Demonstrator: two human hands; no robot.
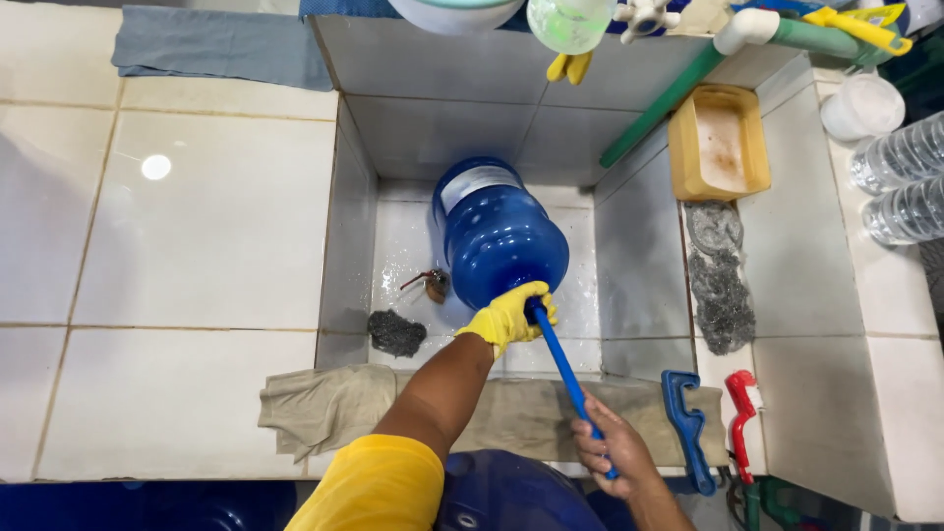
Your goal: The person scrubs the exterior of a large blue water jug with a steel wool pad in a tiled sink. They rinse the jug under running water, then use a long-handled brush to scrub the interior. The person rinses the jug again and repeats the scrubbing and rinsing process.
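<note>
Both hands grip: gloved left hand (506,315) hides bottle (500,236) neck; right hand (612,447) clenches rod (565,369).

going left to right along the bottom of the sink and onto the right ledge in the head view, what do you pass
dark scouring pad → small brown drain piece → blue water jug → yellow tray → clear plastic bottles

A yellow-gloved left hand (506,317) grips the blue water jug (499,234) in the tiled sink (472,79) while the bare right hand (608,444) holds a blue rod (562,366).
</note>
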